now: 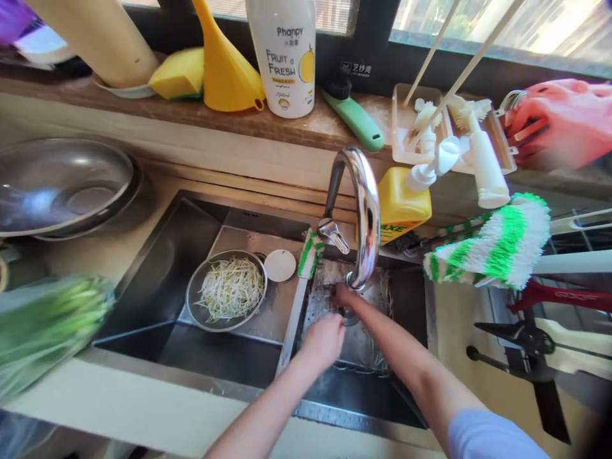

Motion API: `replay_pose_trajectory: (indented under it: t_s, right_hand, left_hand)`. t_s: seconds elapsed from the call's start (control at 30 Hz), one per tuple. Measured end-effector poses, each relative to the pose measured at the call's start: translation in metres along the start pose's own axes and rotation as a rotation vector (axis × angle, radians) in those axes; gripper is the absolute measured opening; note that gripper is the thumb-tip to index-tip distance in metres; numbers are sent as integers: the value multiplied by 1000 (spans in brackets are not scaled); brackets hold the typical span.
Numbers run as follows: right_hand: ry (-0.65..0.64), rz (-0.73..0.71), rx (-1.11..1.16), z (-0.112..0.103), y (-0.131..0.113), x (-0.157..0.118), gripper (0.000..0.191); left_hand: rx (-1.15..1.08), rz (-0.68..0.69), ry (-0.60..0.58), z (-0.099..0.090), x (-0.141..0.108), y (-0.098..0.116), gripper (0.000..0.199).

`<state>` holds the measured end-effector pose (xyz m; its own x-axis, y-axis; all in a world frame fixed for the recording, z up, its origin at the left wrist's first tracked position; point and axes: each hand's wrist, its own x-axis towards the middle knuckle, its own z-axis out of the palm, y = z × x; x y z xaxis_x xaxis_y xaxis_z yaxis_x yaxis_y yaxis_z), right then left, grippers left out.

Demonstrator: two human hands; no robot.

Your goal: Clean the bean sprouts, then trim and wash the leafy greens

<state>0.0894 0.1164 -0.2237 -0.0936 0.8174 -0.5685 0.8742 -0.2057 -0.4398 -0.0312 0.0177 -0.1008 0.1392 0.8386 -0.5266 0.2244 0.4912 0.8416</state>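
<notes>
Over the right basin of the sink, my left hand is held with its fingers curled in. What those fingers hold, if anything, is hidden. Farther in, my right hand reaches down below the spout of the chrome faucet; its fingers are mostly hidden. Stray pale strands lie along the wet basin floor near both hands. A round metal bowl with bean sprouts stands in the left basin. Beside it lies a white round disc.
A green-and-white brush rests at the divider. Behind the faucet stands a yellow soap bottle. A striped fluffy duster juts in from the right. Large metal pans and bagged greens sit left.
</notes>
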Motion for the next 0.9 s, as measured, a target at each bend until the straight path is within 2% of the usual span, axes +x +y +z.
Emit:
replay_pose_trajectory:
  t_s: [0.03,0.1,0.13,0.2,0.27,0.37,0.43,0.5,0.53,0.6,0.7,0.8,0.9]
  right_hand:
    - [13,45,-17,-2,11,-7,18]
    - [26,111,-57,-5,29,-21,22]
    - [15,113,-65,-6,37,-28,22]
    - [-55,68,-38,-4,48,-41,18]
    - [-83,12,30,-4,57,-51,16]
    - [121,-8,134,-10,70,-63,20]
    - [229,-1,264,-14,75,-70,22]
    - [170,24,500,-15,77,-78,23]
    - [110,44,634,-15,76,-83,24]
    - [3,81,867,-14,72,-92,27]
    - [-130,104,1078,-17,63,-102,32]
    - [-248,136,1149,-23,55,-106,35]
    - [-235,167,1186,-27,50,-104,35]
  left_hand:
    - [69,-58,-14,23,8,-12,12]
    - [230,-170,46,56,23,-38,14]
    - [279,-191,65,66,29,-50,11]
    - [318,-232,81,74,37,-67,5]
    - [313,-252,74,71,39,-74,13]
    - [296,-259,65,57,40,-73,24]
    - [286,-259,63,47,43,-68,19]
    - [251,-222,83,38,47,-61,5]
    - [213,-169,98,35,50,-58,7]
    - [113,-16,111,31,52,-50,23]
    - [34,149,-10,30,52,-41,31]
    - [91,121,-132,33,50,-40,30]
    - [93,-21,-139,38,49,-46,28]
